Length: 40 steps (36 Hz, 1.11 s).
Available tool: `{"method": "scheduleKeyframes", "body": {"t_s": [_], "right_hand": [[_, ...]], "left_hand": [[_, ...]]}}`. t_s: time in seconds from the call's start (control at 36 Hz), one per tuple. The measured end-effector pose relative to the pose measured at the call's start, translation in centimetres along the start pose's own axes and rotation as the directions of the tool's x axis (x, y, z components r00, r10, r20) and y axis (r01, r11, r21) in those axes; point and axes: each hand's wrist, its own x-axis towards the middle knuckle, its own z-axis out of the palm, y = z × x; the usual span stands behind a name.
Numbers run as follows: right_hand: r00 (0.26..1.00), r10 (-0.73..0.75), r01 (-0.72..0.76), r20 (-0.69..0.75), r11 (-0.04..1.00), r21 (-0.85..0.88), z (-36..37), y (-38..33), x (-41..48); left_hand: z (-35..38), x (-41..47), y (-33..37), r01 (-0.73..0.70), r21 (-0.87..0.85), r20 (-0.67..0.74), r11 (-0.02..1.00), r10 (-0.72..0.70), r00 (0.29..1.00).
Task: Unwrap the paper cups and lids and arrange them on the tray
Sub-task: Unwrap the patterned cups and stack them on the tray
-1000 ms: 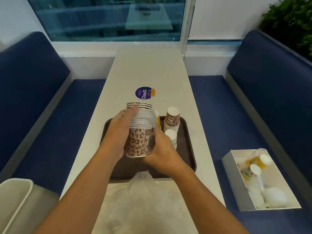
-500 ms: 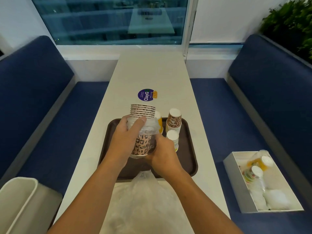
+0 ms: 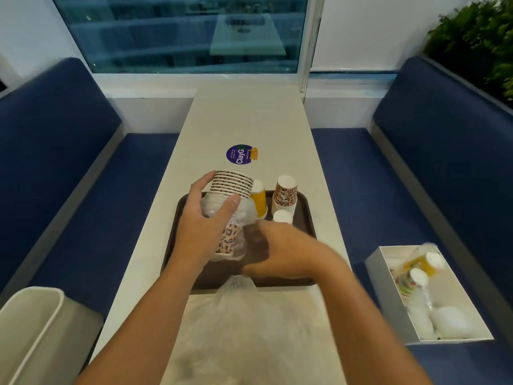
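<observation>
- Paper and thin film, from the head camera: our left hand (image 3: 202, 218) curls round the middle of a stack of leopard-print cups (image 3: 231, 184), thumb on the near side, holding it upright over the tray (image 3: 302, 218). We cannot tell whether its base touches the tray.
- Above the grip the nested rims stand bare. At the grip and below it, plastic wrap (image 3: 241, 215) bunches round the stack's lower half.
- Our right hand (image 3: 280, 251) sits just right of the grip and lower, close to the wrap's bottom end. It is motion-blurred, and we cannot tell whether its fingers pinch the film or lie loose.
- We judge the stack light but easily crushed. Thin paper dents under a squeeze, so the hold belongs just under the rims, where the nested layers stiffen it.
- We judge the film soft and slippery, best pinched at its loose lower end and drawn down, away from the grip.
- Right of the grip, a yellow cup stack (image 3: 259, 201), a smaller leopard stack (image 3: 284, 195) and a white-topped cup (image 3: 282, 218) stand on the tray.
</observation>
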Motion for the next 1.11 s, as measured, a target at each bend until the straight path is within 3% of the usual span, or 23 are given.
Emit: {"method": "scheduleKeyframes", "body": {"t_s": [0.06, 0.11, 0.19, 0.28, 0.44, 0.56, 0.64, 0.78, 0.86, 1.0, 1.06, 1.11], "right_hand": [[0.988, 0.016, -0.019, -0.157, 1.0, -0.017, -2.4, 0.7, -0.4], [0.943, -0.008, 0.043, -0.333, 0.994, 0.097, -4.3, 0.5, -0.6], [0.945, -0.091, 0.154, -0.315, 0.971, 0.182, -5.5, -1.0, -0.1], [0.945, -0.135, 0.176, -0.298, 0.978, 0.115, -5.2, -1.8, 0.9], [0.918, -0.123, 0.212, -0.378, 0.956, 0.205, -5.2, -1.4, 2.1], [0.857, -0.125, 0.278, -0.499, 0.929, 0.245, -5.4, -1.0, 2.8], [0.875, -0.173, 0.297, -0.451, 0.929, 0.219, -6.4, -0.8, 3.2], [0.948, -0.171, 0.197, -0.27, 0.978, 0.07, -6.9, -0.3, 4.2], [0.942, -0.16, 0.189, -0.295, 0.98, 0.07, -7.3, 0.0, 4.7], [0.863, -0.128, 0.196, -0.488, 0.977, 0.089, -8.4, 1.7, 6.1], [0.884, -0.159, 0.225, -0.44, 0.969, 0.102, -8.9, 2.6, 6.3], [0.908, -0.238, 0.251, -0.344, 0.968, -0.007, -9.0, 3.3, 6.4]], "left_hand": [[-0.5, -0.1, -0.4, -0.003, 0.019, 0.019, 1.0, 0.003, 1.0], [-0.7, -0.2, -0.7, -0.002, 0.041, 0.044, 0.999, 0.0, 0.999], [-0.6, -0.4, -1.0, -0.015, 0.064, 0.095, 0.998, 0.009, 0.995], [-0.4, -0.3, -1.2, -0.068, 0.081, 0.144, 0.994, 0.056, 0.988], [-0.5, 0.2, -1.7, -0.092, 0.103, 0.197, 0.99, 0.07, 0.978], [-0.2, 0.5, -1.7, -0.073, 0.114, 0.22, 0.991, 0.046, 0.974], [0.0, 0.9, -1.9, -0.03, 0.085, 0.203, 0.996, 0.012, 0.979], [0.6, 2.1, -1.6, -0.032, 0.083, 0.224, 0.996, 0.013, 0.974], [1.1, 2.6, -1.3, -0.046, 0.079, 0.239, 0.996, 0.026, 0.971], [1.7, 3.3, -1.6, -0.027, 0.083, 0.265, 0.996, 0.004, 0.964], [1.8, 3.5, -1.6, -0.01, 0.073, 0.26, 0.997, -0.009, 0.966], [1.8, 3.8, -1.4, -0.004, 0.053, 0.261, 0.999, -0.01, 0.965]]}}
